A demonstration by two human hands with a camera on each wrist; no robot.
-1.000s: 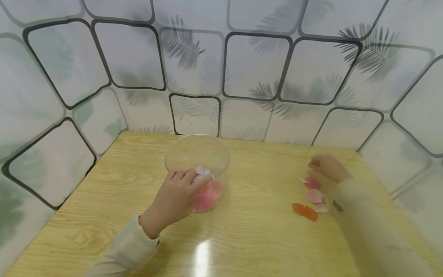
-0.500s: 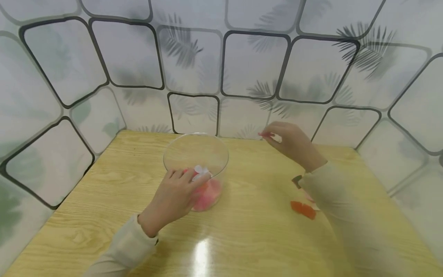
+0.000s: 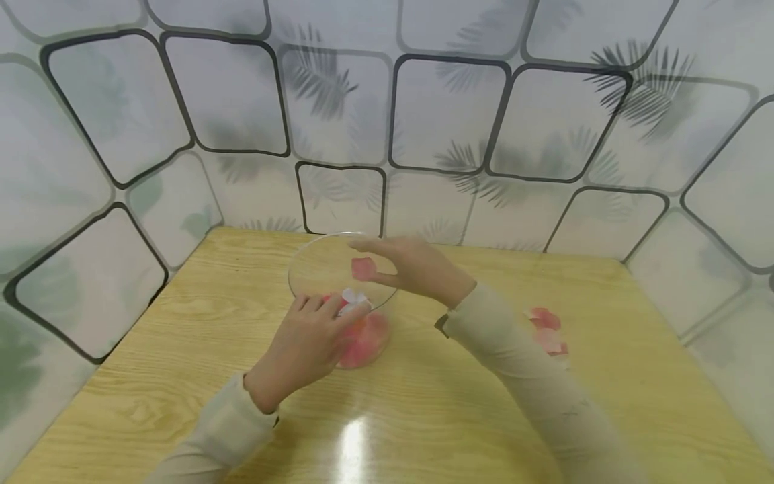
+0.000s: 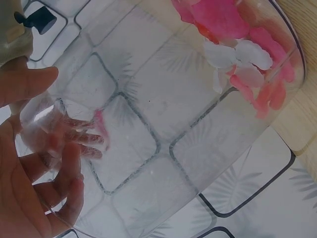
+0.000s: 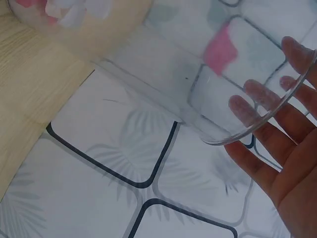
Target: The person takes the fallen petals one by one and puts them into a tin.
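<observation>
A clear, wide-mouthed container [image 3: 326, 236] stands on the table with pink petals [image 3: 370, 334] and white petals [image 4: 251, 53] in its bottom. My left hand [image 3: 306, 344] grips its near side by the rim, fingers curled in the left wrist view. Over the mouth, my right hand [image 3: 423, 269] has its thumb and fingers spread. A single pink petal [image 3: 363, 269] is in the air below them; the right wrist view shows this petal [image 5: 221, 49] apart from the fingertips, seen through the clear wall.
Several pink petals [image 3: 547, 331] lie on the wooden table [image 3: 151, 336] to the right, partly behind the right sleeve [image 3: 520, 356]. A patterned wall [image 3: 447, 114] borders the back and sides of the table.
My right hand has come left from the loose petals with a pink petal and let it go over the container. The arm now hides the orange petals. The left hand has stayed put.
</observation>
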